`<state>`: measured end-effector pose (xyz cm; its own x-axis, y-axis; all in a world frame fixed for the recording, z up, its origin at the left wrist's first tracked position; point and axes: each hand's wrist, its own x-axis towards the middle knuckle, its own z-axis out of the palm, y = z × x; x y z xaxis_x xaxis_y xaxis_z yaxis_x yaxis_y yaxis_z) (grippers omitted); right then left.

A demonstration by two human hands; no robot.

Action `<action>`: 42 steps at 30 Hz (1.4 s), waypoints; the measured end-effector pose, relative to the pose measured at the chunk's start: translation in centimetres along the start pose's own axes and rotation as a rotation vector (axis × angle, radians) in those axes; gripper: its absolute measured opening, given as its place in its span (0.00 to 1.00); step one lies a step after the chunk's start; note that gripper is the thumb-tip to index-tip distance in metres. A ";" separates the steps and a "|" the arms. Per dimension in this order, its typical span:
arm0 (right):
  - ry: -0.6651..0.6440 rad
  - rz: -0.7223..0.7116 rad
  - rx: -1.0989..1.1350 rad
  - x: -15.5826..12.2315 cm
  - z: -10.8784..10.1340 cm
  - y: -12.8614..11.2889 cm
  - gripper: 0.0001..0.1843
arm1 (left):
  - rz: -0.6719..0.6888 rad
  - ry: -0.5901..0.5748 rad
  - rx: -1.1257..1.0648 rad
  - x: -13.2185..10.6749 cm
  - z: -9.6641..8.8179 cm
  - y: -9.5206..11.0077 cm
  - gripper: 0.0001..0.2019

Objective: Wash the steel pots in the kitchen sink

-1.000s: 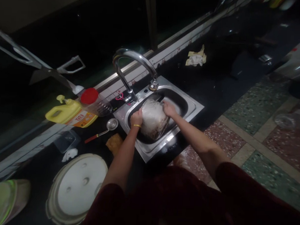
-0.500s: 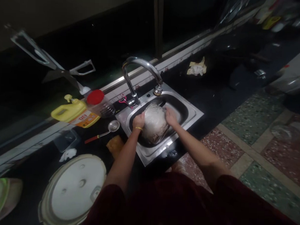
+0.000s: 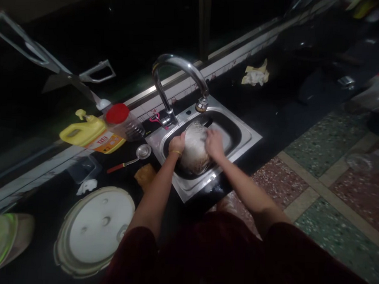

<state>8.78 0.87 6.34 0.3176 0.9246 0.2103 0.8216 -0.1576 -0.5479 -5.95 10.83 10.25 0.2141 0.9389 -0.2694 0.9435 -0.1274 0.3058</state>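
A round, greyish metal pot (image 3: 194,147) with brown stains lies tilted in the steel sink (image 3: 250,136). My left hand (image 3: 177,143) grips its left edge, thumb on the near surface. My right hand (image 3: 214,143) presses on the pot's right side with curled fingers; whatever those fingers hold, if anything, is hidden. Above both hands arches a chrome faucet (image 3: 181,63), its nozzle over the back of the sink. No running water is visible from it.
Left of the sink are a ladle (image 3: 129,160), a yellow detergent bottle (image 3: 93,132), a red-lidded jar (image 3: 117,114), a brown sponge-like piece (image 3: 145,175) and a large round lid (image 3: 96,230). A crumpled cloth (image 3: 255,74) lies behind, to the right.
My right hand has shifted inward from the pot's right edge onto its surface, fingers now curled. My left hand keeps its hold. The camera view has tilted slightly.
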 end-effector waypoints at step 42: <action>-0.169 0.038 -0.139 2.9 -1.0 0.0 0.25 | -0.071 0.028 -0.131 -1.3 -0.2 -0.2 0.33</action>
<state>10.12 3.19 7.76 0.2751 0.9603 0.0467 0.8718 -0.2287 -0.4332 -6.50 9.72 10.72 0.1392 0.9530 -0.2691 0.9145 -0.0195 0.4041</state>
